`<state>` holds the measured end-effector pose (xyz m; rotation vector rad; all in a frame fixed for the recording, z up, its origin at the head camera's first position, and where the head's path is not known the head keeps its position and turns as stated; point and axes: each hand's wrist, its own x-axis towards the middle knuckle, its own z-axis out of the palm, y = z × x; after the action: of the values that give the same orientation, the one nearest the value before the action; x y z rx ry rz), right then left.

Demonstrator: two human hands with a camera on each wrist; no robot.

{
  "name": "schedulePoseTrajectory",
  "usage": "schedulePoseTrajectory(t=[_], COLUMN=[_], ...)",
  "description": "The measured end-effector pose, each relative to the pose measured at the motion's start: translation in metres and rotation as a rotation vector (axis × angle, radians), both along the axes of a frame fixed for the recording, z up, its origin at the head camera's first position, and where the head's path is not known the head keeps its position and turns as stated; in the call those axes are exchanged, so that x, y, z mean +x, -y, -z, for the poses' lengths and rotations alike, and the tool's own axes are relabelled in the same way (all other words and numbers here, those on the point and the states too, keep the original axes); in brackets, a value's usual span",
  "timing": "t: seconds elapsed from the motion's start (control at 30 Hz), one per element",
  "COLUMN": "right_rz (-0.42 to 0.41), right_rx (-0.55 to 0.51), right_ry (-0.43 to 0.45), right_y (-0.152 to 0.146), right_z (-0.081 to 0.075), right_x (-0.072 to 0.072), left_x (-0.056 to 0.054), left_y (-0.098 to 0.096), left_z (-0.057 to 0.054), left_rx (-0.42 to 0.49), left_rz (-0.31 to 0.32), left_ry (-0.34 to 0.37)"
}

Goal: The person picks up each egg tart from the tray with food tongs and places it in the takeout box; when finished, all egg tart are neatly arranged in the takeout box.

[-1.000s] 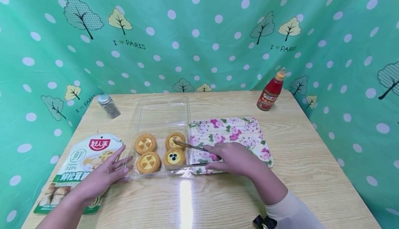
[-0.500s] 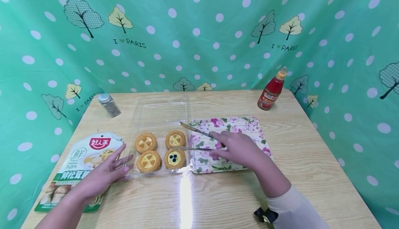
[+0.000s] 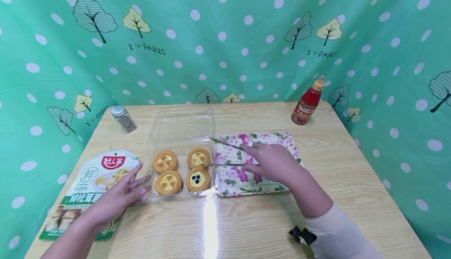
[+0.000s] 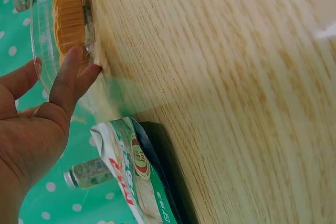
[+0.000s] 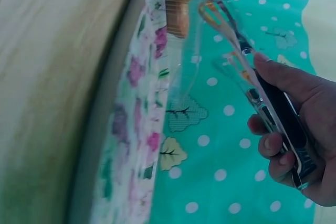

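Observation:
My right hand [image 3: 276, 163] grips metal tongs [image 3: 227, 143], whose spread arms point left over the edge between a floral tray [image 3: 243, 186] and a clear plastic container [image 3: 184, 127]. Nothing sits between the tong tips. The right wrist view shows the fingers and thumb wrapped round the tongs' dark handle [image 5: 283, 114]. Inside the container are several egg tarts; one tart [image 3: 197, 180] bears dark berries, and another tart [image 3: 198, 158] lies just behind it. My left hand [image 3: 118, 200] rests with extended fingers against the container's left side, also visible as the left hand [image 4: 39, 132] in its wrist view.
A white and green food pouch [image 3: 88, 180] lies partly under the left forearm. Behind it stands a spice jar [image 3: 124, 120]. A red sauce bottle [image 3: 305, 104] stands at the back right of the wooden table [image 3: 253, 227]. Green dotted cloth [image 3: 211, 67] hangs around it.
The right hand has lifted the tongs off the berry tart and drawn them back and to the right, with the arms spread. The left hand and the tarts have stayed put.

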<state>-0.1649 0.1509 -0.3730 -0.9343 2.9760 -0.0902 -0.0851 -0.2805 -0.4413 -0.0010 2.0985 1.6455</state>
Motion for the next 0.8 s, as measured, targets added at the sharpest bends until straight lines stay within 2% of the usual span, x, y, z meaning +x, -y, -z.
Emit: schedulePoseTrajectory(t=[0.23, 0.5, 0.8], right_rz=[-0.014, -0.016, -0.027], right_rx=[0.107, 0.260, 0.313], right_ry=[-0.019, 0.031, 0.029], right_y=[0.015, 0.036, 0.052], right_z=[-0.019, -0.039, -0.050], right_x=[-0.004, -0.008, -0.010], left_x=[0.000, -0.001, -0.001], left_y=[-0.001, -0.001, 0.001], left_z=[-0.002, -0.002, -0.002], left_rx=[0.006, 0.003, -0.002], left_rz=[-0.008, -0.001, -0.002], left_ry=[0.011, 0.009, 0.020])
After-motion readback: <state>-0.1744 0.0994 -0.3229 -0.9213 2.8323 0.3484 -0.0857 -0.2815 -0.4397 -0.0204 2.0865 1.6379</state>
